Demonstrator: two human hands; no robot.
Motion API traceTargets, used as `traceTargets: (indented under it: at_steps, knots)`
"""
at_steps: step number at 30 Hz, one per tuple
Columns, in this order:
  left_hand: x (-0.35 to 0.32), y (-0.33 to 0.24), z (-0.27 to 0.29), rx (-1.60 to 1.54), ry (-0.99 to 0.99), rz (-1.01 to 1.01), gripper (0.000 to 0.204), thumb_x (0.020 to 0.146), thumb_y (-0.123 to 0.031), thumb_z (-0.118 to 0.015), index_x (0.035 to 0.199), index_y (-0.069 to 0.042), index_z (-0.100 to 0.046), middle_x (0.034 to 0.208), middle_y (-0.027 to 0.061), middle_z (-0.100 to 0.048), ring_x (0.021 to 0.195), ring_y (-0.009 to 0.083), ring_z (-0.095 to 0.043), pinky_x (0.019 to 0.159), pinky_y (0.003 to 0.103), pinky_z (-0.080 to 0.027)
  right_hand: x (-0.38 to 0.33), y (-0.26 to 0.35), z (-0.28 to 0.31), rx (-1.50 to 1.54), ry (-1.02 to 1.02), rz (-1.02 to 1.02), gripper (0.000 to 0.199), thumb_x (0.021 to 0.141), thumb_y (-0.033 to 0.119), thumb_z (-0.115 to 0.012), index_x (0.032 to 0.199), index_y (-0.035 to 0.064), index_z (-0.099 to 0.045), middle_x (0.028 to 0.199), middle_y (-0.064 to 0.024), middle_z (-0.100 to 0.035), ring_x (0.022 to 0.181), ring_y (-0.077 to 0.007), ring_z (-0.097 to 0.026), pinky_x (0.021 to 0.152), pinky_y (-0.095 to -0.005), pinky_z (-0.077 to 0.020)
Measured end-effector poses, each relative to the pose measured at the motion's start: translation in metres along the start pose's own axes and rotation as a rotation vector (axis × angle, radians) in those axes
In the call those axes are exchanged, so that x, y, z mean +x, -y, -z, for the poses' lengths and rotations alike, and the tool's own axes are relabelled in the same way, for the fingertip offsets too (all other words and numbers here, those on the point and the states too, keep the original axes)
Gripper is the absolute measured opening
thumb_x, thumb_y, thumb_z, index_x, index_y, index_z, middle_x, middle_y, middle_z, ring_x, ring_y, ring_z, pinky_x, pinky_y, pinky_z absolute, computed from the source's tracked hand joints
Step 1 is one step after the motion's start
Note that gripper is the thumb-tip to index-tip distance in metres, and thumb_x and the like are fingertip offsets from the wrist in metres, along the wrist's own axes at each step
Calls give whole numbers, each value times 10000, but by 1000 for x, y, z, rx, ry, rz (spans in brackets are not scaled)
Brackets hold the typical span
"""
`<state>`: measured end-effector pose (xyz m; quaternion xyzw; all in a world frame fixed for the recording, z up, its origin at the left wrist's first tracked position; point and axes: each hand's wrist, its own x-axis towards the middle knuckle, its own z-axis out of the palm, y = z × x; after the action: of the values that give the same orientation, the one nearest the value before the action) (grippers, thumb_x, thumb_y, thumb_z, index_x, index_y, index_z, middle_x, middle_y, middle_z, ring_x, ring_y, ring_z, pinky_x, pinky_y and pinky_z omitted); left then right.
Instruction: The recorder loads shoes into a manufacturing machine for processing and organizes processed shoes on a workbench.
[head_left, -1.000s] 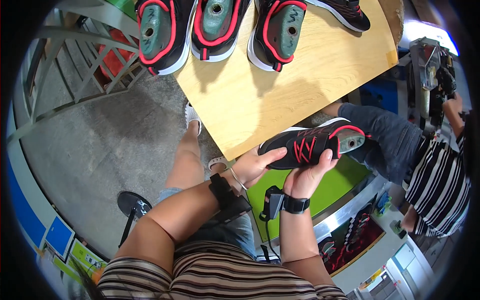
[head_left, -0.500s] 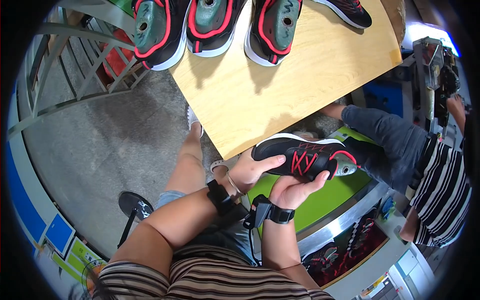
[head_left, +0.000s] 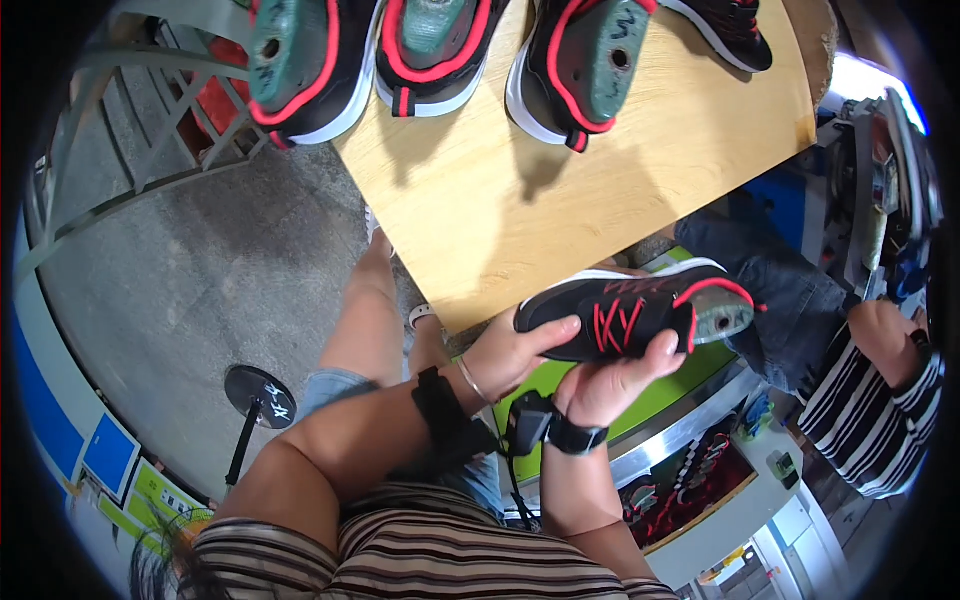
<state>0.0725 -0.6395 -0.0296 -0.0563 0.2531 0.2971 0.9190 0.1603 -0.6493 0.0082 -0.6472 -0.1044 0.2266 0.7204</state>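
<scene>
A black sneaker (head_left: 650,318) with red laces, a red collar lining and a white sole is held level in front of me. Its toe points left, and a green shoe last (head_left: 724,312) with a dark hole fills its opening. My left hand (head_left: 512,352) is closed round the toe end, thumb on the upper, fingers hidden behind. Cupped beneath the heel half, my right hand (head_left: 618,385) grips the near side, its thumb pointing up beside the collar. The sneaker is just off the near edge of the wooden table (head_left: 460,240).
Several matching sneakers stand on the table, among them a left one (head_left: 350,70), a middle one (head_left: 432,98) and a right one (head_left: 545,75). A person in a striped shirt (head_left: 865,420) works at the right. A black round base (head_left: 255,395) stands on the floor.
The sneaker and both hands sit slightly further right in view, the grip unchanged. The co-worker's arm has come forward at the right. The table and its sneakers appear slightly shifted.
</scene>
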Motion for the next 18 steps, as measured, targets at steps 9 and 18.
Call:
traceTargets:
  at_steps: [9,18]
  knots:
    - [-7,16,-8,756,-58,-313,597,819,-54,-767,1344,31,-497,1276,95,-611,1157,150,-567,1033,303,-435,-5,-19,55,409,11,-290,731,956,620,-443,1462,98,-372,1407,-107,-494,1286,-274,-474,1108,-431,-356]
    - [-76,9,-56,847,107,-410,731,825,-42,-756,1440,41,-371,1383,114,-527,1249,163,-503,1074,308,-396,-40,35,69,484,179,-176,904,854,727,-525,1473,92,-349,1439,-108,-449,1328,-283,-427,1125,-452,-329]
